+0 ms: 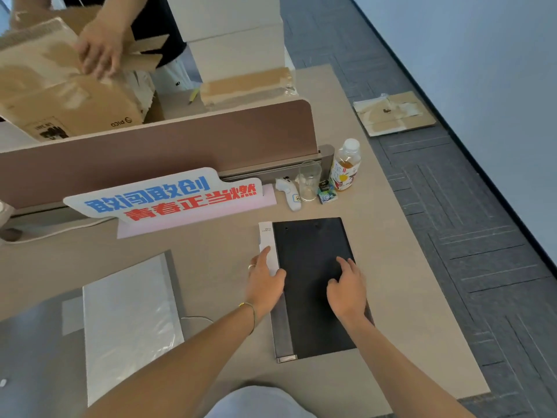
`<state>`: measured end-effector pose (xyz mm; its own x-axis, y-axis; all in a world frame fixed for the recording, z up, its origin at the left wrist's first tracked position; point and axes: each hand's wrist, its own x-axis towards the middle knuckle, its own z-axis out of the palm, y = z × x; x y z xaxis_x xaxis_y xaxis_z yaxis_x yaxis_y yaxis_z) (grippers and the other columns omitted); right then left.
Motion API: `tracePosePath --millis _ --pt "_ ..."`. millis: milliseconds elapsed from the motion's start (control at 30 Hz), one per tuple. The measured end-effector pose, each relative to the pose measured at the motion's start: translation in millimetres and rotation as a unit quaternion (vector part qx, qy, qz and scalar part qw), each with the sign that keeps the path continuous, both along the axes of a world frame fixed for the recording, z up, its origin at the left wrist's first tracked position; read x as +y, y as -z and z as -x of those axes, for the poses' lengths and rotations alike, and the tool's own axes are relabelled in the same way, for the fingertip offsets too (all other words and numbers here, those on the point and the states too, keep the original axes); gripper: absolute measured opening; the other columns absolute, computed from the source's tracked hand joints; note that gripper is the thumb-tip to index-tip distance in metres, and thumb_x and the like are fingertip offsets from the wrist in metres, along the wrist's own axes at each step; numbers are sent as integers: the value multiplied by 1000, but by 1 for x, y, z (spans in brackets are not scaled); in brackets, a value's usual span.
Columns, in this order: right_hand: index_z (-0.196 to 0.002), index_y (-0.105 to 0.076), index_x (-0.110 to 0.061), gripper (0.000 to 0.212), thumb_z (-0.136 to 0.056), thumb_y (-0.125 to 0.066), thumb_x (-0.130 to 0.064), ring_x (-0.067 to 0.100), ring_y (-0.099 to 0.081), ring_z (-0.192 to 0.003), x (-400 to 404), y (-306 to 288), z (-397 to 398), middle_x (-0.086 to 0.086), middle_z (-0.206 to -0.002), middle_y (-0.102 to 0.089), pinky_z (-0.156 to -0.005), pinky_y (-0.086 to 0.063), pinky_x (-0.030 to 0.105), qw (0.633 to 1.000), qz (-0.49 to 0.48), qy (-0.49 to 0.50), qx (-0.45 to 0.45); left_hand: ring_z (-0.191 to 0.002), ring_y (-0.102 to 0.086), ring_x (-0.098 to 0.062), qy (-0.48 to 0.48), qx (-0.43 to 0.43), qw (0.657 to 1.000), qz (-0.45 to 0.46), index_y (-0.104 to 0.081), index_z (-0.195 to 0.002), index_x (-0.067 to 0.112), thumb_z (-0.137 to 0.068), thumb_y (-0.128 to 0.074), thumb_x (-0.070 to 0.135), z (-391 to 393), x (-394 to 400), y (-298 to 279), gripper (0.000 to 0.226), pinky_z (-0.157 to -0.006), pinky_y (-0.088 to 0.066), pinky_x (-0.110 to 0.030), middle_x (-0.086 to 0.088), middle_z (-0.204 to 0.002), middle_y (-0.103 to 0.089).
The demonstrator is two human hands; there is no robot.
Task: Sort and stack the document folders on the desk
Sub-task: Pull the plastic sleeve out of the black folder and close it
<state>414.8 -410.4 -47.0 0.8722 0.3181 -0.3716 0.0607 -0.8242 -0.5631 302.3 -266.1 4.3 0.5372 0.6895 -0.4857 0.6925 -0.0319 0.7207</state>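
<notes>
Your left hand (265, 282) lay flat with a wide, loose grip on the spine edge of the black folder (313, 285), thumb over the cover, fingers touching the white spine label (266, 239). Your right hand (346, 289) pressed palm-down on the folder's cover, fingers spread, holding nothing. The folder lay flat on the counter (407, 297). Left of the folder sat a clear plastic folder (129, 321), apart from it. Beyond the folder: a sign (168, 196), a glass (309, 181), a bottle (346, 165), all near the divider (180, 146).
</notes>
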Motion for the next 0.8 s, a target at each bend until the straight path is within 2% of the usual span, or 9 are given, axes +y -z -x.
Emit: tracePosePath --millis 33,133,300,433,600,700,800 --pt "-147 -45 -23 56 -93 -59 -13 26 -35 -146 7 -4 5 2 -156 -42 -117 -36 45 1000 -1 -17 -11 -133 -44 -18 4 -5 1000 -15 -26 -154 37 -100 -54 26 3 1 -2 62 -93 -41 -22 5 -160 -28" --pt "-147 -44 -25 59 -92 -61 -12 24 -35 -146 31 -19 23 1 -154 -44 -117 -36 44 997 -22 -60 -38 -141 -39 -20 9 -28 999 -36 -30 -153 36 -99 -55 22 16 8 -11 61 -104 -40 -26 6 -157 -33" --pt "-146 -45 -20 61 -89 -61 -4 25 -37 -144 68 -44 63 3 -152 -46 -118 -34 41 987 -68 -120 -77 -137 -39 -19 3 -63 997 -54 -33 -152 31 -98 -52 13 54 26 -25 61 -106 -32 -24 4 -151 -35" --pt "-143 -49 -16 58 -87 -60 -3 28 -45 -135 96 -61 100 7 -144 -53 -112 -40 42 973 -105 -176 -105 -134 -43 -20 -52 -82 994 -50 -35 -151 35 -98 -54 16 95 51 -30 60 -102 -43 -25 3 -149 -40" --pt "-144 -48 -20 66 -81 -55 0 26 -48 -131 139 -60 142 3 -142 -55 -110 -43 44 959 -118 -232 -110 -134 -46 -21 -103 -102 988 -49 -38 -150 29 -95 -56 16 150 89 -41 60 -111 -41 -37 1 -146 -45" --pt "-143 -49 -22 64 -82 -55 0 25 -49 -131 168 -61 179 3 -142 -55 -111 -42 43 951 -130 -257 -110 -130 -51 -23 -138 -110 983 -41 -41 -148 32 -91 -55 19 192 112 -44 61 -107 -46 -39 -1 -142 -48" --pt "-144 -49 -16 65 -82 -55 2 28 -47 -134 200 -58 222 7 -146 -53 -114 -39 43 947 -116 -284 -95 -118 -55 -17 -180 -118 976 -40 -40 -149 30 -93 -54 19 240 131 -44 59 -100 -49 -31 2 -141 -45"
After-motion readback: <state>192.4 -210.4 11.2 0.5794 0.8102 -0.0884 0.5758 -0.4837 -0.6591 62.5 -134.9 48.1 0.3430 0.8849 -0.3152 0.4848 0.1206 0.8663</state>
